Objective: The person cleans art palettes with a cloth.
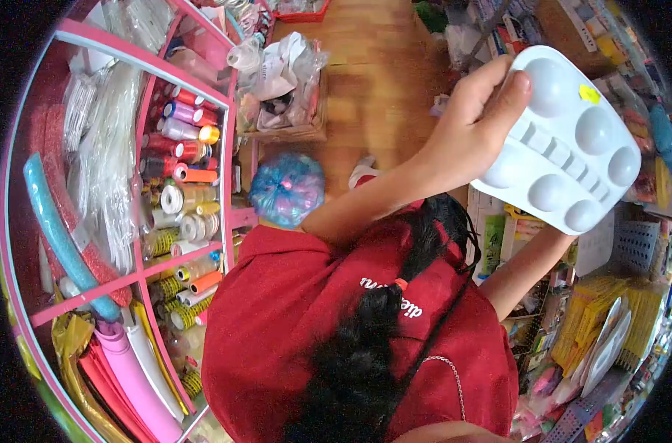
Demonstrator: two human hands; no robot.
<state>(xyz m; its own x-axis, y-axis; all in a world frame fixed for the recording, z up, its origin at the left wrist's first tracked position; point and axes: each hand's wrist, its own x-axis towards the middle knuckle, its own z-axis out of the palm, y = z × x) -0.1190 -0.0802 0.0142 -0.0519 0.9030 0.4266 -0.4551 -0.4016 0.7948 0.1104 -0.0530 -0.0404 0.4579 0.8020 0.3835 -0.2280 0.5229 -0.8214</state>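
My left hand (pixel 485 122) grips a white plastic paint palette (pixel 572 140) by its upper left corner, thumb on the face and fingers mostly behind. Round wells and a row of small slots face the camera, and a yellow sticker (pixel 589 94) sits near the top edge. The palette is raised and tilted in front of the shelves on the right. My right forearm (pixel 535 273) reaches up to its lower edge. The right hand itself is hidden behind the palette, so its grip is not visible.
On the left, a pink-framed shelf (pixel 140 214) holds several spools, clear plastic packs and coloured rolls. A blue plastic bag (pixel 288 188) and a box of plastic-wrapped goods (pixel 288 133) stand beside it. Crowded shelves with yellow packs (pixel 587 317) line the right side. Wooden flooring (pixel 365 66) runs between.
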